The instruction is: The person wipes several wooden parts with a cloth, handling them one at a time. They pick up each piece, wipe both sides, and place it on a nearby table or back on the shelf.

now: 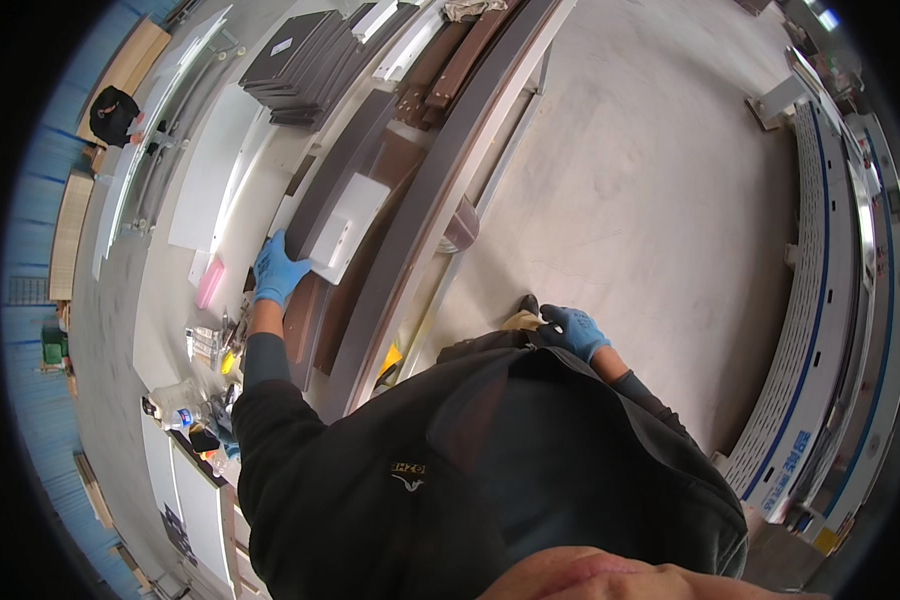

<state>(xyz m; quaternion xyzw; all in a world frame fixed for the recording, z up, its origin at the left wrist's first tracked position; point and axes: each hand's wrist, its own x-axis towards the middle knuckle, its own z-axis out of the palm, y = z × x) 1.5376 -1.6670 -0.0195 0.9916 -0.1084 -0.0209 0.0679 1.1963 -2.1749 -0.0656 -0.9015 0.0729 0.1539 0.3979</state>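
Note:
My left hand [280,270], in a blue glove, is closed over the near end of a long dark grey board [342,165], fingers on one side and thumb on the other. Beside the thumb lies a glossy white panel [350,225], across brown boards [395,165] on the bench. My right hand [575,330], also gloved in blue, hangs by my right hip. Its fingers are loosely apart, and nothing shows in them.
Dark panels [295,65] are stacked at the far left. A pink block [209,284], a clear bottle [182,417] and small clutter lie left of my arm. A long grey beam [440,190] edges the bench. Perforated white panels [805,300] stand right. Another person [114,116] works far left.

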